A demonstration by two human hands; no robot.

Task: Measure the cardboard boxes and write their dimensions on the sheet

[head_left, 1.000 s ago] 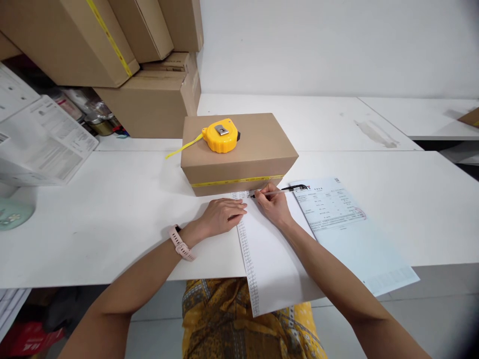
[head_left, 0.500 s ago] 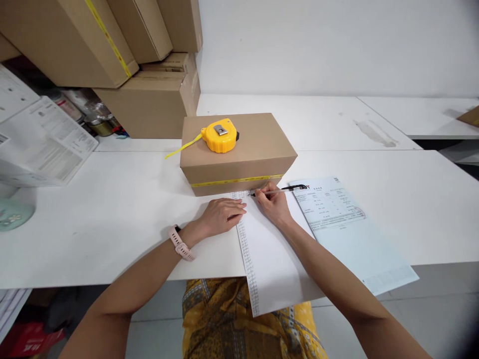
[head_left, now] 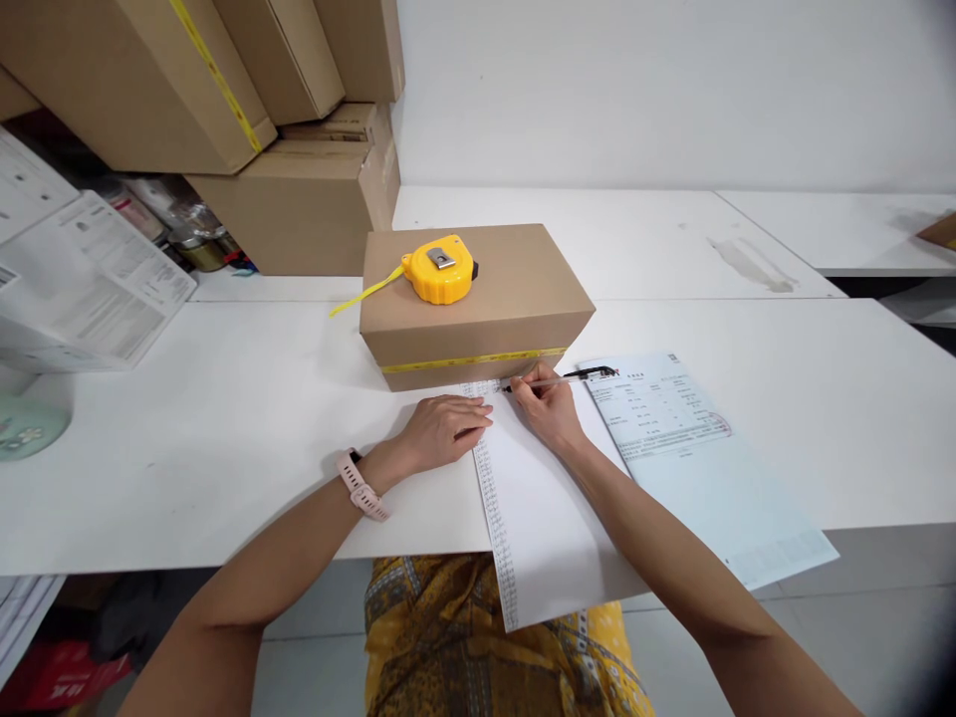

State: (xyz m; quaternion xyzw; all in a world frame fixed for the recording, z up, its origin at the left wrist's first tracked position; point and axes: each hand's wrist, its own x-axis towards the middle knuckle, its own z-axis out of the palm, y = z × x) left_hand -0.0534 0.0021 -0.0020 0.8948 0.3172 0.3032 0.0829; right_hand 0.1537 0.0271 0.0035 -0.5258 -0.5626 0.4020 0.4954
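Note:
My right hand point(head_left: 549, 406) is closed around a pen point(head_left: 572, 376), a clear one with a black cap on its back end. Its tip touches a white sheet of paper point(head_left: 553, 538) near the top edge. Small handwriting runs down the sheet's left edge and along part of its top. My left hand point(head_left: 446, 430) lies flat with fingers stretched out, the fingertips resting on the sheet's left edge. Just behind the sheet stands a closed cardboard box point(head_left: 515, 274) with yellow tape along its front. A yellow tape measure point(head_left: 440, 269) lies on top, its blade sticking out leftward.
A pale blue printed form point(head_left: 717, 488) lies to the right, overhanging the white table's point(head_left: 246, 418) front edge. Cardboard boxes point(head_left: 299, 209) are stacked at the back left. A white printed carton point(head_left: 112, 284) and a green object point(head_left: 31, 428) are at the far left.
Almost nothing differs. The pen in my right hand has shifted very slightly at the top of the sheet; my left hand stays put.

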